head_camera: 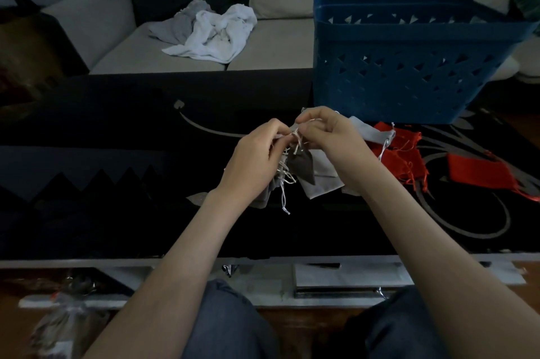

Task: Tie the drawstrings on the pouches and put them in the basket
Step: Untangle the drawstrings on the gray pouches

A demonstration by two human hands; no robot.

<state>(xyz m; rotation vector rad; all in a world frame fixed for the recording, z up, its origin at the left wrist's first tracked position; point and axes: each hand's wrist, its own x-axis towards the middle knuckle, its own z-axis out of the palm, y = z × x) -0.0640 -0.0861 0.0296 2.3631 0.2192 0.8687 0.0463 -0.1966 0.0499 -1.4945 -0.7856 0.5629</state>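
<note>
Here both hands (295, 145) pinch a grey pouch's (302, 167) pale drawstrings (297, 141).

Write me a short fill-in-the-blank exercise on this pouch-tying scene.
The left hand and the right hand both pinch the drawstrings of a ____ pouch. The basket on the table is ____. The crumpled white cloth lies on the ____.
Missing words: grey; blue; sofa.

One wide-angle view, head-worn, facing forward and down, close over the dark desk (117, 227); sofa (277, 46) along top, basket (409, 81) upper right, knees (228, 323) bottom edge.
</note>
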